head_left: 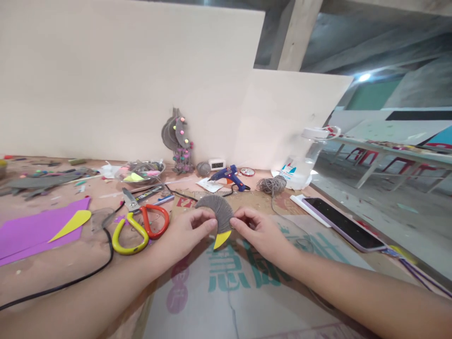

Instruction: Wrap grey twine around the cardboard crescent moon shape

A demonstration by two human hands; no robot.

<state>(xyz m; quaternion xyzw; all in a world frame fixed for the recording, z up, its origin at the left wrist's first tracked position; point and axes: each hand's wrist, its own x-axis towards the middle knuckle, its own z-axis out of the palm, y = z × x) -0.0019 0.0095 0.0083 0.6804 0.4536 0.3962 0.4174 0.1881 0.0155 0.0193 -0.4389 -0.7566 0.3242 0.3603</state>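
A yellow crescent-shaped piece (218, 209), mostly wrapped in grey yarn, is held up between my two hands above a printed cardboard sheet. Only its lower tip shows bare yellow. My left hand (197, 228) pinches its left edge between thumb and fingers. On the right edge, the thumb and fingertips of my right hand (252, 228) close on it near the end of the wrapping. A ball of grey yarn (271, 184) lies beyond my right hand, with a loose strand trailing from it toward the cardboard (197, 301).
Scissors (141, 226) with red and yellow handles lie left, beside purple sheets (42, 228) and a yellow cutout (72, 225). Behind are a blue glue gun (231, 176), a filled bowl (141, 172) and a grey decorated figure (178, 141). A phone (342, 223) and water bottle (302, 157) stand right.
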